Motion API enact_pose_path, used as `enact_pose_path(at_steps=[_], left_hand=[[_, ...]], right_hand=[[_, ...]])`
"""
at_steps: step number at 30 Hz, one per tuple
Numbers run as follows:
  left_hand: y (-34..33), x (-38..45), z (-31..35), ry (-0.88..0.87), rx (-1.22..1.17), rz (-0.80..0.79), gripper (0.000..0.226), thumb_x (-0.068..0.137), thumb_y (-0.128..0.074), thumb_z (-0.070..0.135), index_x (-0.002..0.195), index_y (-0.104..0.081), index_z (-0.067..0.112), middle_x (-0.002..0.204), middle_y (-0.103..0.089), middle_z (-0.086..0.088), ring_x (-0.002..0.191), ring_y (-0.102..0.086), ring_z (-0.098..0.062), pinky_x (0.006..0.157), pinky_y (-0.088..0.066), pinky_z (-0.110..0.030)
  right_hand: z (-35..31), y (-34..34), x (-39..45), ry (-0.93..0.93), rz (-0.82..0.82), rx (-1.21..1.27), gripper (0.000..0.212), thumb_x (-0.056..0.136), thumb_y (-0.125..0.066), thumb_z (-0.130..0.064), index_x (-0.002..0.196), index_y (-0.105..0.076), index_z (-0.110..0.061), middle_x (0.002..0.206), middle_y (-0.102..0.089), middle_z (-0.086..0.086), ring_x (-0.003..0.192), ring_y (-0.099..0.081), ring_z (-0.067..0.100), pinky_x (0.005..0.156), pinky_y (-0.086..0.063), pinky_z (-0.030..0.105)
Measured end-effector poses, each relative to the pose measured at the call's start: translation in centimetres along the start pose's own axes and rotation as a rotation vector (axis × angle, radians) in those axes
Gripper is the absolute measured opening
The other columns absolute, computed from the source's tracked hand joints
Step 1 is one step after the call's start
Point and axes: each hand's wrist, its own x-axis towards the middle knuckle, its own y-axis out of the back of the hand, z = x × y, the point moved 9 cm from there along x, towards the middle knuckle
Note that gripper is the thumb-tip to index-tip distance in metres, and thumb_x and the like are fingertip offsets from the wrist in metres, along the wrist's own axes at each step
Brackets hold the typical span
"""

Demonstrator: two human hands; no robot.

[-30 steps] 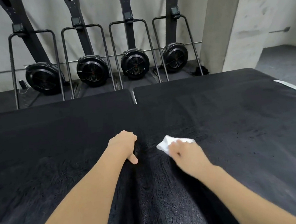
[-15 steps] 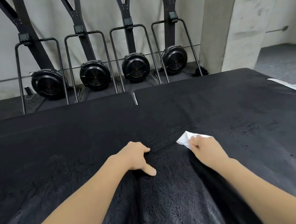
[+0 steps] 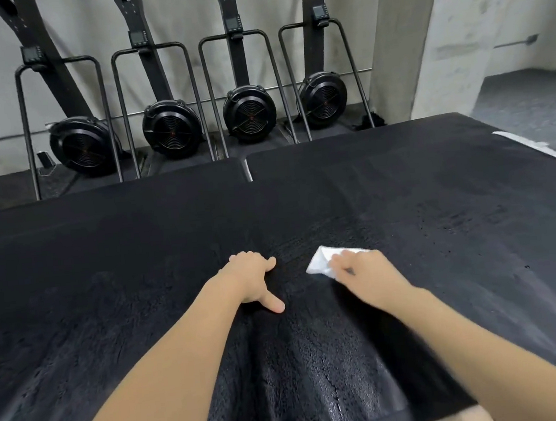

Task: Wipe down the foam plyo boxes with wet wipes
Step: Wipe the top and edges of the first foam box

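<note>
Two black foam plyo boxes lie side by side: the left box (image 3: 71, 264) and the right box (image 3: 439, 211), with a seam running between them. My right hand (image 3: 367, 274) presses a white wet wipe (image 3: 322, 263) onto the top near the seam; its fingers lie over the wipe. My left hand (image 3: 252, 277) rests on the surface just left of the seam, fingers curled under and thumb sticking out toward me, holding nothing. The surface close to me shines wet.
Several black fan-wheel exercise machines (image 3: 248, 114) stand in a row against the grey wall behind the boxes. A concrete pillar (image 3: 406, 45) rises at the back right. Grey floor with a white line (image 3: 542, 147) runs along the right edge.
My right hand has slid the wipe to the right and slightly back across the top. My left hand stays on the surface at the seam; the view has shifted a little.
</note>
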Motion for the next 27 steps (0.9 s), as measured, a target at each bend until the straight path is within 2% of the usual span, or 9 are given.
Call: enact_pose_path(at_steps=[3,7,11,14,16,19,22,25,27], left_hand=[[-0.3,0.4,-0.3,0.015,-0.004,-0.004,0.119,0.067,-0.086,0.060,0.161,-0.018,0.031,0.150,-0.041,-0.009,0.137,-0.041,-0.033,0.107,-0.045,-0.048],[-0.3,0.8,-0.4,0.025,-0.012,-0.007,0.121,0.062,-0.088,0.061,0.160,-0.023,0.030,0.148,-0.046,-0.009,0.133,-0.044,-0.032,0.104,-0.047,-0.049],[-0.5,1.0,-0.5,0.025,-0.014,0.002,0.120,0.063,-0.088,0.061,0.160,-0.022,0.031,0.146,-0.047,-0.009,0.132,-0.045,-0.031,0.104,-0.047,-0.049],[-0.6,1.1,-0.6,0.021,-0.026,0.014,0.120,0.063,-0.088,0.060,0.160,-0.022,0.031,0.144,-0.049,-0.010,0.132,-0.045,-0.031,0.106,-0.046,-0.050],[-0.6,1.3,-0.7,0.026,-0.027,0.010,0.121,0.061,-0.088,0.060,0.159,-0.024,0.031,0.142,-0.050,-0.009,0.133,-0.045,-0.032,0.106,-0.045,-0.051],[-0.6,1.6,-0.7,0.026,-0.009,0.002,0.124,0.056,-0.089,0.064,0.158,-0.027,0.030,0.136,-0.053,-0.007,0.131,-0.045,-0.033,0.104,-0.047,-0.051],[-0.5,1.8,-0.6,0.029,0.003,0.009,0.125,0.055,-0.089,0.065,0.158,-0.027,0.030,0.138,-0.051,-0.006,0.131,-0.045,-0.032,0.103,-0.047,-0.051],[-0.5,1.7,-0.6,0.028,0.007,0.020,0.124,0.058,-0.088,0.064,0.159,-0.025,0.032,0.142,-0.049,-0.006,0.133,-0.042,-0.033,0.105,-0.046,-0.052],[-0.5,1.5,-0.6,0.025,-0.003,0.021,0.122,0.061,-0.088,0.061,0.159,-0.023,0.031,0.144,-0.049,-0.007,0.134,-0.041,-0.033,0.106,-0.046,-0.052]], right_hand=[[2.9,0.9,-0.8,-0.172,-0.038,0.007,0.023,0.097,-0.058,-0.031,0.090,-0.072,-0.014,0.099,-0.070,-0.003,0.091,-0.062,0.020,0.078,-0.044,0.024],[0.8,-0.9,-2.2,-0.113,-0.084,0.004,0.036,0.098,-0.054,-0.039,0.075,-0.058,-0.013,0.077,-0.058,-0.004,0.072,-0.051,0.013,0.071,-0.042,0.031],[2.9,0.4,-1.6,-0.180,-0.014,0.002,0.023,0.084,-0.062,-0.027,0.068,-0.060,-0.012,0.067,-0.056,0.008,0.062,-0.037,0.021,0.064,-0.042,0.037],[5.2,2.2,-1.0,-0.286,0.063,-0.022,0.014,0.087,-0.066,-0.022,0.077,-0.071,-0.014,0.078,-0.071,0.005,0.077,-0.062,0.026,0.072,-0.047,0.032],[3.6,2.6,-1.8,-0.217,0.030,0.000,0.018,0.091,-0.066,-0.029,0.084,-0.073,-0.014,0.092,-0.075,-0.013,0.091,-0.067,0.005,0.077,-0.047,0.019],[-2.4,1.1,-5.0,0.007,-0.123,0.082,0.028,0.093,-0.067,-0.034,0.074,-0.068,-0.013,0.080,-0.061,-0.040,0.087,-0.052,-0.027,0.077,-0.038,0.008],[-4.9,-0.1,-7.6,0.142,-0.193,0.155,0.033,0.096,-0.061,-0.035,0.068,-0.060,-0.016,0.084,-0.064,-0.021,0.089,-0.053,-0.008,0.088,-0.039,0.011],[-0.3,1.7,-5.7,0.047,-0.080,0.090,0.036,0.093,-0.067,-0.021,0.062,-0.056,-0.037,0.096,-0.066,-0.028,0.092,-0.060,-0.002,0.085,-0.041,0.009],[4.2,3.3,-4.0,-0.098,0.018,-0.020,0.025,0.090,-0.066,-0.023,0.066,-0.063,-0.028,0.100,-0.069,-0.025,0.084,-0.064,0.004,0.079,-0.047,0.014]])
